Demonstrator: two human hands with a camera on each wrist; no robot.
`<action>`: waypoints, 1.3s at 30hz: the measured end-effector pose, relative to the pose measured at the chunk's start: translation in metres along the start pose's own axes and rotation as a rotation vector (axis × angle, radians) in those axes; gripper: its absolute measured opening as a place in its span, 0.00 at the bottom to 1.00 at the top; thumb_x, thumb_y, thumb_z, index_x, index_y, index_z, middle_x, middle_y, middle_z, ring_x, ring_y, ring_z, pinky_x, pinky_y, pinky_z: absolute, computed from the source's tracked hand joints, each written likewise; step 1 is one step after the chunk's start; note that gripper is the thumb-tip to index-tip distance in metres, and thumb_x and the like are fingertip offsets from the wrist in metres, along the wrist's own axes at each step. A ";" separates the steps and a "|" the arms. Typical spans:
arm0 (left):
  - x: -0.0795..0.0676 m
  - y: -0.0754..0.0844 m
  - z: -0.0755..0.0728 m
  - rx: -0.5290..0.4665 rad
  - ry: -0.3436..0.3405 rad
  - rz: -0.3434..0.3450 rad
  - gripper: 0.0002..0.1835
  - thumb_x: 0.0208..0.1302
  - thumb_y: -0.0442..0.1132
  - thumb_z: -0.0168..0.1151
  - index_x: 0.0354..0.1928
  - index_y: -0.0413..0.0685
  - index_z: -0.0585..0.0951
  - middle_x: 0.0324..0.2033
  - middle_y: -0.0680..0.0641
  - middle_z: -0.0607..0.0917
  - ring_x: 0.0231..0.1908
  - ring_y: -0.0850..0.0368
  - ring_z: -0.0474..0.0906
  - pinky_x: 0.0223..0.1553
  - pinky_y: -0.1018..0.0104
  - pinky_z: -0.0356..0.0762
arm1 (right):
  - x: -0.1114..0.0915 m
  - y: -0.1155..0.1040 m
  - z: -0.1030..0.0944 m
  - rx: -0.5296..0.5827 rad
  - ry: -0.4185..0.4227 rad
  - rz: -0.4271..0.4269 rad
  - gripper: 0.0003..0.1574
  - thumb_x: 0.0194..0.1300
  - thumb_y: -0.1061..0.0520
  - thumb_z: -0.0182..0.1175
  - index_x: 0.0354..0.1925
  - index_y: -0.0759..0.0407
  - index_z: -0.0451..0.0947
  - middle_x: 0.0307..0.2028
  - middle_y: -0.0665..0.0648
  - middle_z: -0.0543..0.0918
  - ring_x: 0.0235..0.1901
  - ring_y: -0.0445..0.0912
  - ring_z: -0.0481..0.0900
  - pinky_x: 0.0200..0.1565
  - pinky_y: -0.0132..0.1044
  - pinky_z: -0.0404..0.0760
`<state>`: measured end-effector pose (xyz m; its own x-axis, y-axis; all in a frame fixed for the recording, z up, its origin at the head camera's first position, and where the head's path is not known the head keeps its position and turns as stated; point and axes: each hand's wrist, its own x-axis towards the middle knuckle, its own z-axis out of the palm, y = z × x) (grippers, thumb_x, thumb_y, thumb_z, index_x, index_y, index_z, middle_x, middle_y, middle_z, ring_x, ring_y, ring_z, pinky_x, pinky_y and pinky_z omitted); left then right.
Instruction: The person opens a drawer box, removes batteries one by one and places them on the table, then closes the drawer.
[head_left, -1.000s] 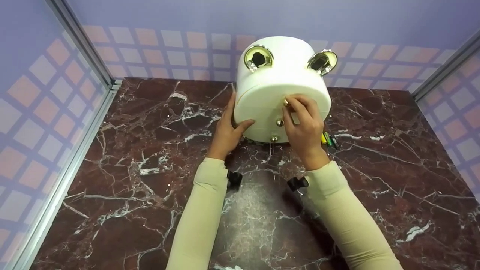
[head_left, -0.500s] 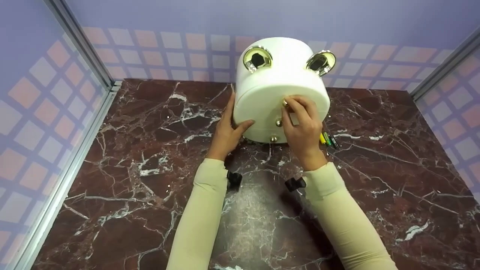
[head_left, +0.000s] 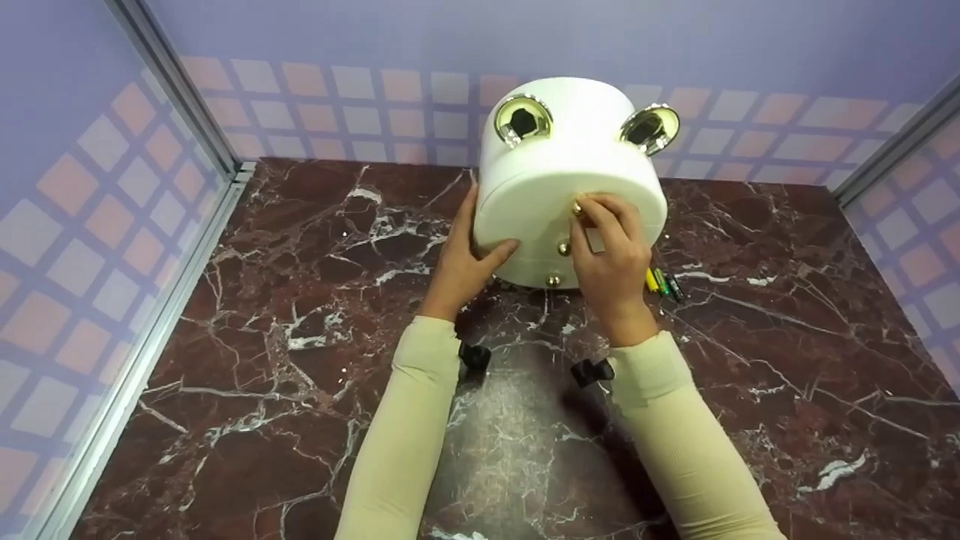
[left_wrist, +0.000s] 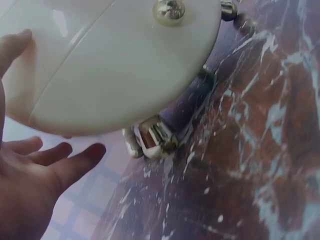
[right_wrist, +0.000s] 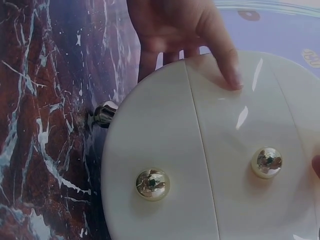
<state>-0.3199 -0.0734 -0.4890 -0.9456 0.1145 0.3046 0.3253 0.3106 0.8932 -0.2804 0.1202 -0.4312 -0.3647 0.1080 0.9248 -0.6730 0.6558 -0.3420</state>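
Note:
A white drawer box with a rounded front stands at the back of the table, two gold ear-like rings on top. Three round gold knobs run down its front. My right hand pinches the top knob between thumb and fingers. Below it are the middle knob and the bottom knob, both untouched. My left hand steadies the box's left side, thumb pressed on the front face, fingers extended along the side. Seams cross the front in the right wrist view. A shiny metal foot shows under the box.
Yellow, green and black pens or sticks lie right of the box. The dark red marbled table meets a purple wall patterned with squares behind the box. Metal-framed side panels stand left and right.
The head view has shifted slightly, so everything sits a little further right and lower. Both hands keep their places on the box, and the knob stays pinched.

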 end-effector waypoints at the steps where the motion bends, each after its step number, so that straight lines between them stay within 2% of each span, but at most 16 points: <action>1: 0.001 0.002 0.001 0.003 -0.001 0.004 0.52 0.54 0.63 0.68 0.75 0.81 0.44 0.76 0.59 0.53 0.68 0.49 0.64 0.67 0.50 0.66 | 0.000 0.000 -0.001 -0.002 0.003 0.006 0.11 0.60 0.65 0.65 0.43 0.63 0.85 0.40 0.61 0.83 0.38 0.50 0.81 0.45 0.25 0.80; 4: 0.002 0.007 0.001 -0.038 -0.007 0.002 0.53 0.55 0.62 0.68 0.74 0.84 0.43 0.75 0.64 0.50 0.66 0.49 0.67 0.61 0.51 0.73 | -0.001 0.001 -0.002 -0.007 0.001 0.012 0.11 0.60 0.66 0.65 0.43 0.64 0.85 0.40 0.61 0.83 0.38 0.50 0.81 0.45 0.24 0.80; 5: 0.003 0.009 -0.001 -0.039 -0.002 0.001 0.53 0.55 0.63 0.67 0.73 0.85 0.42 0.75 0.65 0.49 0.66 0.49 0.66 0.62 0.50 0.72 | -0.001 0.001 -0.002 -0.005 -0.002 0.014 0.11 0.60 0.66 0.65 0.43 0.64 0.85 0.40 0.61 0.83 0.38 0.50 0.81 0.45 0.25 0.80; 8: 0.006 0.018 -0.006 -0.046 0.013 0.006 0.52 0.55 0.63 0.67 0.73 0.87 0.42 0.75 0.66 0.48 0.71 0.49 0.60 0.63 0.45 0.70 | 0.000 0.000 -0.001 -0.004 -0.009 0.014 0.11 0.60 0.66 0.65 0.43 0.64 0.85 0.40 0.61 0.83 0.38 0.50 0.81 0.45 0.25 0.80; 10: 0.008 0.024 -0.010 -0.016 0.024 0.008 0.51 0.54 0.66 0.66 0.72 0.88 0.43 0.75 0.67 0.47 0.74 0.49 0.52 0.66 0.41 0.64 | 0.000 0.000 -0.001 0.000 -0.009 0.015 0.11 0.60 0.67 0.65 0.43 0.64 0.85 0.40 0.61 0.82 0.38 0.50 0.81 0.45 0.25 0.80; 12: 0.011 0.029 -0.012 -0.001 0.023 0.016 0.50 0.54 0.67 0.65 0.72 0.89 0.43 0.76 0.65 0.46 0.75 0.48 0.49 0.66 0.38 0.62 | 0.000 0.001 -0.001 -0.004 -0.008 0.013 0.11 0.60 0.67 0.65 0.43 0.64 0.85 0.40 0.61 0.82 0.38 0.50 0.81 0.44 0.25 0.80; 16: 0.013 0.037 -0.016 0.027 0.019 0.029 0.49 0.53 0.70 0.63 0.72 0.90 0.44 0.76 0.62 0.46 0.73 0.46 0.54 0.64 0.37 0.64 | -0.001 0.000 -0.002 -0.006 -0.013 0.012 0.11 0.60 0.66 0.65 0.43 0.64 0.84 0.40 0.61 0.82 0.38 0.50 0.81 0.45 0.25 0.80; 21: 0.016 0.043 -0.016 0.074 0.001 0.052 0.48 0.52 0.76 0.57 0.73 0.87 0.46 0.77 0.57 0.47 0.74 0.43 0.52 0.66 0.35 0.58 | -0.001 -0.001 -0.001 -0.008 -0.013 0.010 0.11 0.60 0.65 0.66 0.43 0.65 0.84 0.41 0.61 0.82 0.39 0.50 0.81 0.45 0.25 0.80; 25: 0.017 0.047 -0.014 0.091 -0.012 0.084 0.42 0.58 0.74 0.52 0.73 0.84 0.50 0.77 0.53 0.49 0.74 0.42 0.49 0.66 0.34 0.58 | 0.001 -0.001 -0.001 -0.014 -0.014 0.006 0.11 0.60 0.65 0.66 0.43 0.65 0.84 0.41 0.61 0.83 0.39 0.50 0.81 0.45 0.25 0.81; 30: 0.016 0.052 -0.014 0.096 0.004 0.099 0.35 0.65 0.66 0.53 0.72 0.82 0.55 0.76 0.49 0.52 0.74 0.42 0.52 0.66 0.35 0.60 | 0.002 -0.001 0.000 -0.010 -0.023 0.009 0.10 0.61 0.64 0.65 0.43 0.65 0.84 0.41 0.61 0.82 0.39 0.49 0.81 0.45 0.25 0.80; 34: 0.015 0.056 -0.016 0.080 0.005 0.080 0.34 0.65 0.63 0.56 0.71 0.81 0.58 0.76 0.48 0.54 0.74 0.45 0.54 0.66 0.40 0.63 | 0.002 -0.002 -0.001 -0.011 -0.037 0.026 0.10 0.61 0.64 0.65 0.43 0.64 0.84 0.41 0.61 0.82 0.39 0.49 0.81 0.44 0.26 0.80; 39: 0.014 0.059 -0.017 0.057 0.009 0.070 0.33 0.64 0.61 0.58 0.71 0.79 0.61 0.75 0.47 0.58 0.74 0.52 0.54 0.67 0.46 0.65 | 0.004 -0.005 -0.007 -0.030 -0.096 0.063 0.10 0.62 0.64 0.64 0.44 0.62 0.84 0.42 0.59 0.82 0.40 0.48 0.80 0.46 0.28 0.80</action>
<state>-0.3140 -0.0690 -0.4263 -0.9205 0.1290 0.3689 0.3902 0.3551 0.8495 -0.2740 0.1227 -0.4249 -0.4665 0.0786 0.8810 -0.6276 0.6725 -0.3923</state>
